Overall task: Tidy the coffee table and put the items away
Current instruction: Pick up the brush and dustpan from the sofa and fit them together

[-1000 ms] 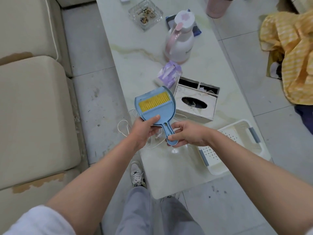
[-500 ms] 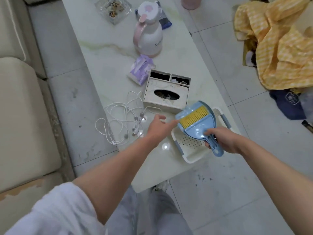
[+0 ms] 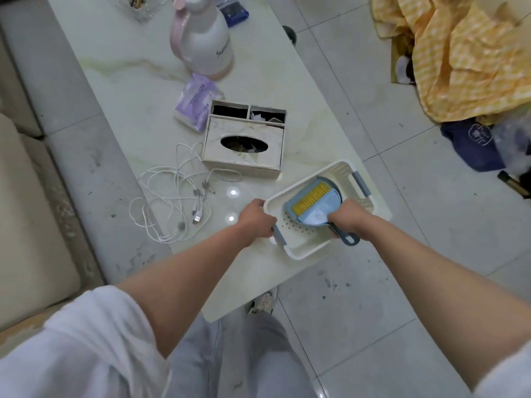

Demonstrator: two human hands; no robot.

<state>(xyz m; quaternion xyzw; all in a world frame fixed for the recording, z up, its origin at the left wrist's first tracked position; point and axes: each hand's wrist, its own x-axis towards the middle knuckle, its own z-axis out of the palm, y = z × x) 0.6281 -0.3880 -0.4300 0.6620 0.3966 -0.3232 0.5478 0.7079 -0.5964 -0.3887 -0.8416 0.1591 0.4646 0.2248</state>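
A blue dustpan with a yellow brush lies inside the white perforated basket at the table's near right edge. My right hand grips the dustpan's handle. My left hand holds the basket's left grey handle, fingers curled round it. On the marble coffee table lie a tangle of white cables, a tissue box organiser, a purple tissue pack and a white and pink thermos jug.
A beige sofa runs along the left. Yellow cloth and dark clothes lie on the tiled floor at right. A glass dish and a blue packet sit at the table's far end.
My right hand carried the dustpan from above the cables rightward and lowered it into the basket. My left hand let go of the dustpan and took the basket's left handle.
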